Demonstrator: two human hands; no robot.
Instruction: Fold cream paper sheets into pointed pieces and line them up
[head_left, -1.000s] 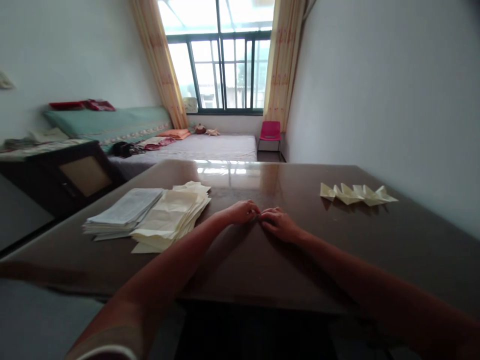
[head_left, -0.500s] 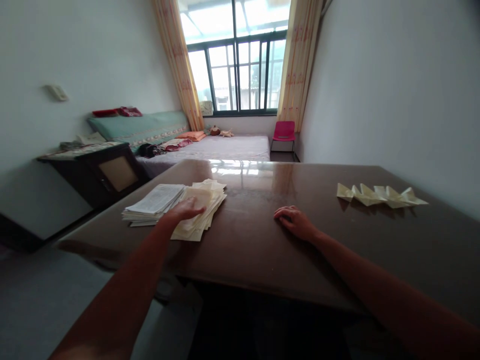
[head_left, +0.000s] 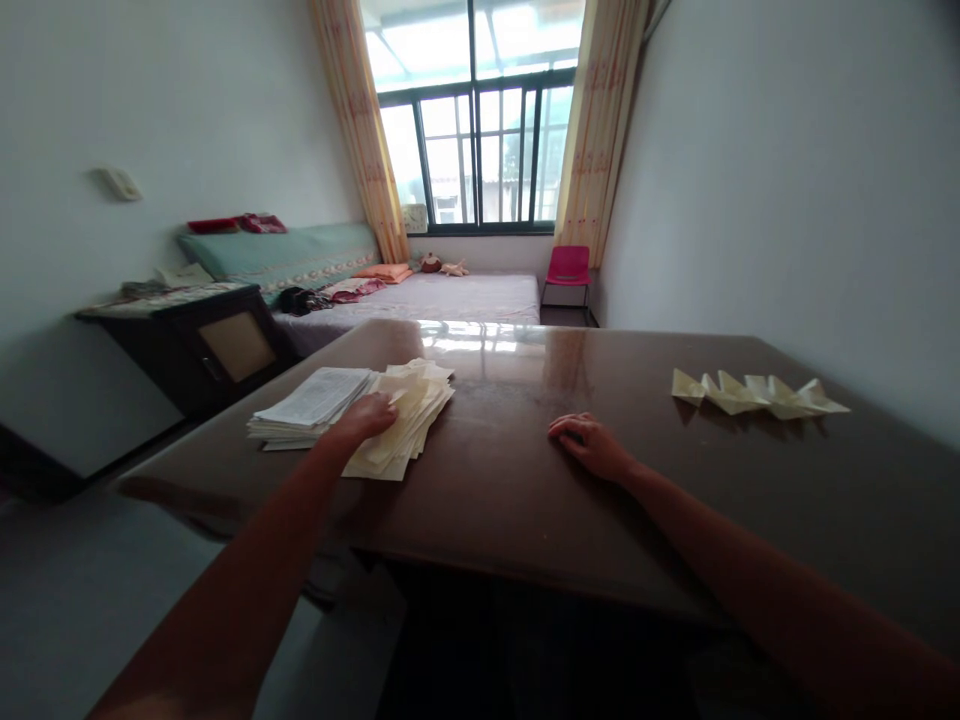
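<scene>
My left hand [head_left: 367,416] rests on top of a stack of cream paper sheets [head_left: 409,420] at the left of the dark brown table [head_left: 517,500], fingers curled down onto the top sheet. Beside that stack lies a pile of printed white sheets [head_left: 311,400]. My right hand [head_left: 589,440] lies on the bare table top near the middle, fingers loosely bent, with nothing seen in it. A row of several folded cream paper shapes [head_left: 757,393] sits at the table's far right, well away from both hands.
A bed [head_left: 450,295] with a green headboard cushion stands beyond the table under the window. A dark cabinet [head_left: 195,345] is at the left, a pink chair [head_left: 568,266] by the curtain. A white wall runs along the table's right side.
My left hand left my right hand at the table's middle and reached left onto the cream paper stack, where its fingers have now curled down. The right hand stayed put.
</scene>
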